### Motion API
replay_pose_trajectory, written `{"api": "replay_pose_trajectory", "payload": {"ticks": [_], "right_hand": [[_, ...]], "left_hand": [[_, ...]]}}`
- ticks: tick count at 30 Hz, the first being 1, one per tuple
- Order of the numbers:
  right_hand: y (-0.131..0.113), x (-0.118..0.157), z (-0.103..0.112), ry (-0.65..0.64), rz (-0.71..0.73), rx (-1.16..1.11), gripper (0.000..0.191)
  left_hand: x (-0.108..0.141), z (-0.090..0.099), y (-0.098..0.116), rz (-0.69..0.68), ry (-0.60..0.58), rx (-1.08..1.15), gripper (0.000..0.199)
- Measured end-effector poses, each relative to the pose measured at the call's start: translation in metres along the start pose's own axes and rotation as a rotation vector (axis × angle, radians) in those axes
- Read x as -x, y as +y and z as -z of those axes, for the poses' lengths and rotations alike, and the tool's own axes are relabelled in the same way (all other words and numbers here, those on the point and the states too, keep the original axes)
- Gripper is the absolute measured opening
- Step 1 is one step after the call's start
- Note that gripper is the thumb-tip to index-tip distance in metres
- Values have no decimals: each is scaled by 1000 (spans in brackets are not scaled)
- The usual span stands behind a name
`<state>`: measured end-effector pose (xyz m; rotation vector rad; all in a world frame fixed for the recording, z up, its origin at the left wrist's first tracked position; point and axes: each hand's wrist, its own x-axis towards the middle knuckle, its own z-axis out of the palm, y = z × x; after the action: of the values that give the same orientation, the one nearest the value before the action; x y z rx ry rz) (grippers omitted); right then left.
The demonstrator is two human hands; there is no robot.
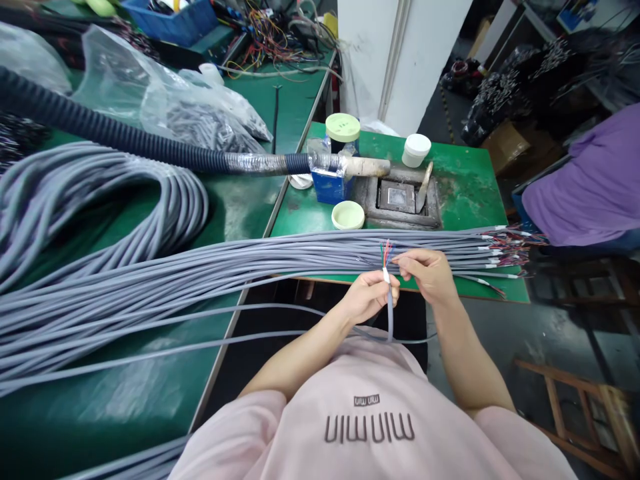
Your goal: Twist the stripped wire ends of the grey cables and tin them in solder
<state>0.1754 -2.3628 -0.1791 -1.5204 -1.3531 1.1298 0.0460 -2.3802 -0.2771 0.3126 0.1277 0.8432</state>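
Observation:
Between my hands a grey cable [390,317] stands upright, with a white band [386,275] near its top end. Thin coloured wires [385,252], red, green and blue among them, fan out above the band. My left hand [373,293] is closed round the cable just below the wires. On the right side, my right hand [425,270] pinches at the wires with thumb and forefinger; which wire is between the fingertips is too small to tell. Behind both hands runs a thick bundle of grey cables [280,252], its wire ends [515,247] bared at the right.
A black corrugated hose [200,159] crosses from the left to a blue box [332,187]. Beside it are a framed metal pot [400,197] with a flat stick [425,187], a white tub [416,150] and a pale lid [348,215]. Coiled cables [175,193] lie left. A person in purple [590,180] is at right.

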Motion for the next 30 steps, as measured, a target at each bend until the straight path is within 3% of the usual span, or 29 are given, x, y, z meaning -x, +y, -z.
{"api": "replay_pose_trajectory", "payload": {"ticks": [3, 6, 10, 13, 16, 21, 23, 30], "right_hand": [[2, 7, 1, 70, 80, 149, 9], [-1, 17, 3, 83, 322, 362, 13], [-5, 31, 6, -81, 699, 587, 42], [-4, 34, 7, -242, 835, 737, 51], [-6, 30, 7, -276, 887, 780, 49], [-22, 18, -1, -28, 802, 680, 33], [-28, 14, -6, 15, 762, 645, 27], [-29, 10, -9, -23, 748, 623, 26]], "left_hand": [[-1, 5, 2, -13, 6, 5, 44], [-4, 9, 2, -85, 5, -87, 45], [-7, 10, 4, -154, 23, -97, 41], [-9, 5, 9, -120, 59, 28, 38], [-9, -1, 13, -114, 117, 83, 36], [-10, -3, 9, -181, 177, -53, 31], [-10, -1, 4, -215, 183, -120, 27], [-10, 2, 2, -266, 211, -207, 31]]}}
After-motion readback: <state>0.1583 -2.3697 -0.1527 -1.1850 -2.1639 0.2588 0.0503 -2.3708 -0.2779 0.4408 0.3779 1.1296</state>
